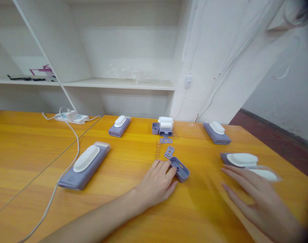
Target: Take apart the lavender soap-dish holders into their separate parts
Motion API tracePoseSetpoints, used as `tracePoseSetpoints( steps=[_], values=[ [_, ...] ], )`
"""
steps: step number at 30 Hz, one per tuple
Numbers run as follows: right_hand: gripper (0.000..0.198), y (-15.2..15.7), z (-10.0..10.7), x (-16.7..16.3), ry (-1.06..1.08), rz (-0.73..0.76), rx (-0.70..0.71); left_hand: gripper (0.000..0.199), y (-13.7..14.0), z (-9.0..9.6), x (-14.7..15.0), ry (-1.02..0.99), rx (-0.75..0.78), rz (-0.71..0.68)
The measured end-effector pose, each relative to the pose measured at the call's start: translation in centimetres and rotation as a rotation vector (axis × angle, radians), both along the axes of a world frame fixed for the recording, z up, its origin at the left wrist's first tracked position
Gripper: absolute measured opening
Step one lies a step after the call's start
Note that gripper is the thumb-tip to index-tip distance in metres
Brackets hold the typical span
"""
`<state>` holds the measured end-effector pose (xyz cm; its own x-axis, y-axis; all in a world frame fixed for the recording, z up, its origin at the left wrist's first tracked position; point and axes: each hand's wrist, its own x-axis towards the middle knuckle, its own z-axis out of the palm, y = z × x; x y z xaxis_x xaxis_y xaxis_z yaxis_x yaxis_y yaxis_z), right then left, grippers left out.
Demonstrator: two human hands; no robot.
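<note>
1. Left hand, lower centre of the frame: fingers loosely spread on the table, fingertips touching a small purple tray-like part.
2. Right hand, lower right, blurred: open, fingers extended, grasping nothing, just beside a purple-and-white device.
3. Coil spring and flat purple plate lie just above the tray-like part.

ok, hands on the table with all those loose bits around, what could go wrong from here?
1. The left hand touches the small purple tray; a nudge could push it into the flat plates and coiled spring just behind, scattering them.
2. The right hand, blurred, reaches by a white-topped device near the table edge; a bump might knock it off.
3. The white cable runs beside the nearest device and could snag.
</note>
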<state>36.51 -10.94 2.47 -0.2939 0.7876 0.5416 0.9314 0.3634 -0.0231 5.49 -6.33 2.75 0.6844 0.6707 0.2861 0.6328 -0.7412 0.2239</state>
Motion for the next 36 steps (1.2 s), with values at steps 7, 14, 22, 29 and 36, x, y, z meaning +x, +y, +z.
tracePoseSetpoints(
  steps=[7, 14, 22, 29, 36],
  values=[
    [0.036, 1.5, -1.2, -6.3, -0.257, 0.164, -0.111, 0.041, 0.1, 0.6, 1.2, -0.039, 0.039, -0.062],
    [0.034, 3.2, -2.7, -0.9, -0.365, 0.001, -0.018, 0.021, 1.0, -0.9, -2.6, 0.089, 0.059, 0.186],
    [0.028, 4.6, -0.8, 0.2, -0.413, -0.148, -0.007, 0.012, 2.1, -1.9, -3.5, 0.148, 0.085, 0.344],
    [0.05, 1.6, 0.1, -8.5, 0.479, 0.036, -0.364, 0.007, -0.2, -0.5, -1.5, -0.27, -0.082, 0.223],
    [0.048, 0.4, 3.2, -9.4, 0.711, -0.002, -0.27, 0.036, -4.2, 2.0, 0.7, -0.183, 0.096, -0.249]
  ],
)
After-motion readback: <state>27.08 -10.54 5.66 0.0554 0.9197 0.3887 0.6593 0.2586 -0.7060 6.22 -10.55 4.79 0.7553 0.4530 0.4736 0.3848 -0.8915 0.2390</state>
